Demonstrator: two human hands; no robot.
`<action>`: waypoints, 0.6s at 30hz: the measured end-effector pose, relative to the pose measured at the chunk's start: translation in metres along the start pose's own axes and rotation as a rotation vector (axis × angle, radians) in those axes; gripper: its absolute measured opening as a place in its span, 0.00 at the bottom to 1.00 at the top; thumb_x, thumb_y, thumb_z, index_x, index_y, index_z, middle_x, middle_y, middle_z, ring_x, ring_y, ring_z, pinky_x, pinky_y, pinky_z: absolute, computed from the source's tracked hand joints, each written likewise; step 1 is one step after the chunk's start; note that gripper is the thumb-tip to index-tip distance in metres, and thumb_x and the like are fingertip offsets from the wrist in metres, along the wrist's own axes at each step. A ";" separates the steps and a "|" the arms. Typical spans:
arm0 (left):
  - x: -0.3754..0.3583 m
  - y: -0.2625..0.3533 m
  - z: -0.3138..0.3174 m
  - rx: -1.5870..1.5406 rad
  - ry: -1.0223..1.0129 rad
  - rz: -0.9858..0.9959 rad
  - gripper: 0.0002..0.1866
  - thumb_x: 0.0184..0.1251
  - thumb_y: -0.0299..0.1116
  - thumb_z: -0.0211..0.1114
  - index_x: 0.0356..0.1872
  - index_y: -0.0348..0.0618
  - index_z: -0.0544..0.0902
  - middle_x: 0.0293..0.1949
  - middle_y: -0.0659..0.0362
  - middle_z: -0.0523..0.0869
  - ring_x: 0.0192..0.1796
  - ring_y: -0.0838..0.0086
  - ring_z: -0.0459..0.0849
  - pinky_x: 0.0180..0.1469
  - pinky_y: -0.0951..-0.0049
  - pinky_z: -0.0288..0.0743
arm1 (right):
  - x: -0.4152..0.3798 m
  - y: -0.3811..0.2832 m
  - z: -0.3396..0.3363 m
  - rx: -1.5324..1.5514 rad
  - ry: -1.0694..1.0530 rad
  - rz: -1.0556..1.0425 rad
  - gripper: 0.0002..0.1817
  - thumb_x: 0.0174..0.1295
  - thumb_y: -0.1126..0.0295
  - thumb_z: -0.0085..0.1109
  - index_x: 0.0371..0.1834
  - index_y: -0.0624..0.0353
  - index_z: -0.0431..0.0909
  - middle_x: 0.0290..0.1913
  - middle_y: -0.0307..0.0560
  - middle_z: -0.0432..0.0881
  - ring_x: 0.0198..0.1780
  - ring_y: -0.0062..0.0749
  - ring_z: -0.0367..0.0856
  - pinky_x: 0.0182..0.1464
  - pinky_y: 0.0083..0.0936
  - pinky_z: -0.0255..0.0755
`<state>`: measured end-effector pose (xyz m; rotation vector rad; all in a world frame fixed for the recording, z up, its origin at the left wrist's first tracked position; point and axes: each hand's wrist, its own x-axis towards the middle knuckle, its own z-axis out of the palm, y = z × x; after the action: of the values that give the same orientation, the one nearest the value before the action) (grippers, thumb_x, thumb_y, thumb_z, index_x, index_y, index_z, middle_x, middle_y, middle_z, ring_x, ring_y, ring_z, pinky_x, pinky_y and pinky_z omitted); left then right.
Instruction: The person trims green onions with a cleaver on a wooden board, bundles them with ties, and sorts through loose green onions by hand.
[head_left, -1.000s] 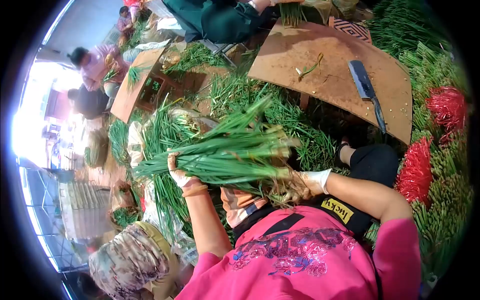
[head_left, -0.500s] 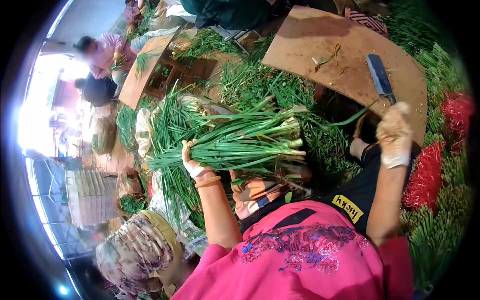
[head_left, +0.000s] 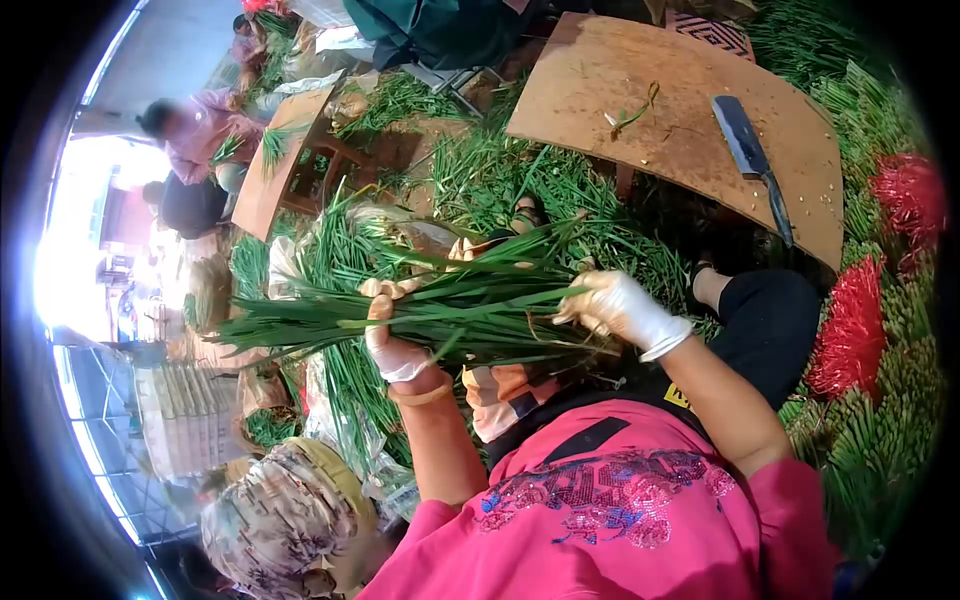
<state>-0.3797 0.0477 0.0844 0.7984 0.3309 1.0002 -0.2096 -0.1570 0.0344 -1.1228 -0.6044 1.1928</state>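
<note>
A bunch of long green stalks, like green garlic or scallions, lies crosswise in front of my body. My gloved left hand is wrapped around its leafy part. At the other end, my gloved right hand is closed on the stalks; its fingers partly hide their ends. A cleaver with a dark handle lies on the wooden board, out of both hands. Near it on the board is a single loose stalk.
Red plastic strips lie at the right on rows of green bundles. Loose greens cover the ground under the board's edge. A person in a patterned head covering is close at lower left; another person sits farther back.
My right hand has let go of the cleaver, leaving it on the board, and moved left onto the stalks. My left hand still holds the bunch, which now looks turned.
</note>
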 end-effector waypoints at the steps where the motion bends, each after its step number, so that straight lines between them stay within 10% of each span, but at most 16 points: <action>1: 0.002 0.005 -0.013 -0.024 0.060 0.010 0.07 0.58 0.26 0.58 0.37 0.44 0.71 0.30 0.61 0.76 0.39 0.68 0.76 0.53 0.62 0.69 | -0.009 -0.010 -0.014 0.270 0.160 0.061 0.12 0.63 0.63 0.53 0.30 0.60 0.75 0.27 0.40 0.80 0.16 0.20 0.69 0.21 0.14 0.66; 4: 0.010 0.012 -0.057 -0.081 0.029 0.069 0.07 0.57 0.27 0.59 0.37 0.44 0.73 0.31 0.61 0.77 0.39 0.70 0.76 0.52 0.63 0.70 | -0.043 -0.003 -0.114 0.913 0.567 -0.192 0.09 0.63 0.64 0.49 0.30 0.56 0.74 0.28 0.38 0.81 0.17 0.16 0.67 0.20 0.11 0.60; 8: 0.002 0.011 -0.061 -0.198 0.007 0.042 0.09 0.57 0.27 0.59 0.39 0.44 0.76 0.32 0.61 0.78 0.39 0.70 0.77 0.53 0.64 0.70 | -0.043 -0.012 -0.110 -0.159 0.533 -0.193 0.12 0.60 0.61 0.54 0.38 0.59 0.77 0.36 0.41 0.82 0.32 0.19 0.79 0.33 0.19 0.70; 11: 0.002 0.005 -0.040 -0.181 -0.105 -0.010 0.09 0.58 0.27 0.58 0.40 0.44 0.75 0.32 0.61 0.78 0.39 0.71 0.76 0.52 0.66 0.70 | -0.008 0.009 -0.051 -0.736 0.240 -0.431 0.31 0.47 0.79 0.63 0.59 0.60 0.68 0.63 0.50 0.68 0.59 0.31 0.73 0.58 0.26 0.68; 14: 0.005 0.010 -0.038 -0.050 -0.129 -0.026 0.08 0.59 0.28 0.57 0.40 0.44 0.73 0.32 0.62 0.76 0.38 0.72 0.75 0.50 0.68 0.70 | 0.000 0.005 -0.020 -1.200 -0.002 -0.323 0.25 0.51 0.70 0.63 0.55 0.58 0.73 0.52 0.51 0.77 0.50 0.40 0.78 0.51 0.28 0.72; 16: 0.007 0.017 -0.035 -0.021 -0.270 0.003 0.06 0.60 0.28 0.56 0.38 0.45 0.72 0.31 0.62 0.75 0.37 0.72 0.73 0.49 0.69 0.69 | -0.004 -0.022 -0.037 -1.089 0.148 -0.666 0.12 0.54 0.70 0.57 0.41 0.60 0.81 0.36 0.51 0.82 0.37 0.35 0.81 0.40 0.25 0.74; 18: 0.003 0.023 -0.045 -0.077 -0.150 0.017 0.06 0.61 0.28 0.56 0.38 0.45 0.71 0.32 0.61 0.75 0.38 0.72 0.74 0.50 0.69 0.69 | -0.018 -0.051 -0.072 -0.179 0.445 -0.370 0.09 0.55 0.81 0.48 0.33 0.63 0.79 0.34 0.44 0.83 0.32 0.22 0.77 0.35 0.19 0.70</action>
<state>-0.4188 0.0771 0.0705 0.8027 0.1560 0.9572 -0.1325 -0.1978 0.0568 -1.3095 -0.5476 0.5542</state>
